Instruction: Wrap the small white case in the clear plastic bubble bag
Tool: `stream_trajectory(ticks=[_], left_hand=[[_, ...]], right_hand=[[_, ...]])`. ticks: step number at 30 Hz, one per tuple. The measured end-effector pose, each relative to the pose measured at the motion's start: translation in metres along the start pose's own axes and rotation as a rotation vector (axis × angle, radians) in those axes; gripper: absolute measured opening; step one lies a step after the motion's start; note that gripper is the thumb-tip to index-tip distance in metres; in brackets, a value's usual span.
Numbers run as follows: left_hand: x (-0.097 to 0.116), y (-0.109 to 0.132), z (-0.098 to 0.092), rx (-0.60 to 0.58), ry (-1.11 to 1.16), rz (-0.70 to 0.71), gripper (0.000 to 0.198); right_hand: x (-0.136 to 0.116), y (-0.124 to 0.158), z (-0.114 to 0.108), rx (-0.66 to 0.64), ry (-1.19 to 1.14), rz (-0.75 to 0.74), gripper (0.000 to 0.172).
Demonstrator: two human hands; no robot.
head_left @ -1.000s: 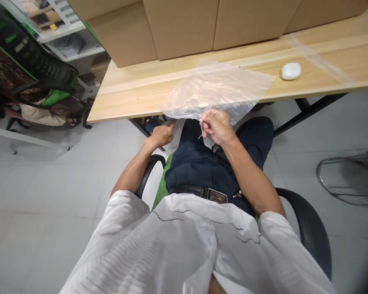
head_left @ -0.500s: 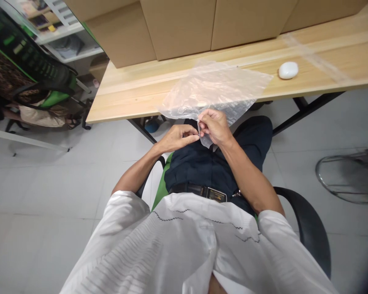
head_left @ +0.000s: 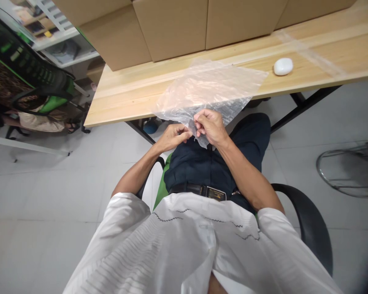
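A thin, clear plastic bag [head_left: 214,81] lies crumpled over the front edge of the wooden table and hangs down above my lap. My right hand [head_left: 211,125] pinches its near end, with a small flap sticking out below the fingers. Close against it on the left, my left hand [head_left: 174,136] has its thumb and fingertips pressed together at the edge of the same plastic. Both hands are just off the table edge, over my dark trousers [head_left: 193,165].
Cardboard boxes [head_left: 171,30] stand along the back of the table [head_left: 119,92]. A small white rounded case [head_left: 283,66] sits to the right of the plastic. At the left, a person sits by a black and green chair [head_left: 33,73]. A metal-ringed stool [head_left: 325,175] stands at the right.
My hands have shifted slightly left in view, still at the plastic's near end. The left fingertips have moved up a little along its edge. The whole view has turned slightly.
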State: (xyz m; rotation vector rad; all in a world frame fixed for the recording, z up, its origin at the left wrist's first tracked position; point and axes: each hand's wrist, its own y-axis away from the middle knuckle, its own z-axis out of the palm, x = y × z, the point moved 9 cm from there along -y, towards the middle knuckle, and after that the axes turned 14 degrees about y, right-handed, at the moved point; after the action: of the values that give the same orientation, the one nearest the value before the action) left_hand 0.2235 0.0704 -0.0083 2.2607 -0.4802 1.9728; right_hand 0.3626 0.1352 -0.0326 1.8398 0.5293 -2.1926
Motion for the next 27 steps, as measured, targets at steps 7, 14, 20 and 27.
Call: stream_trajectory(ticks=[7,14,20,27], left_hand=[[-0.006,0.004,0.013,-0.171,-0.112,-0.106,0.028],[-0.013,0.002,0.020,-0.145,-0.075,-0.109,0.062],[-0.010,0.001,0.017,-0.109,0.002,-0.065,0.072],[-0.012,0.000,0.013,-0.022,0.128,-0.059,0.070]], right_hand=[[0.000,0.001,-0.003,0.029,-0.017,-0.008,0.052],[-0.003,0.006,-0.004,0.055,-0.021,-0.054,0.057],[-0.005,0.024,-0.063,0.404,0.069,-0.131,0.053],[0.026,0.064,-0.128,0.670,0.029,-0.075,0.066]])
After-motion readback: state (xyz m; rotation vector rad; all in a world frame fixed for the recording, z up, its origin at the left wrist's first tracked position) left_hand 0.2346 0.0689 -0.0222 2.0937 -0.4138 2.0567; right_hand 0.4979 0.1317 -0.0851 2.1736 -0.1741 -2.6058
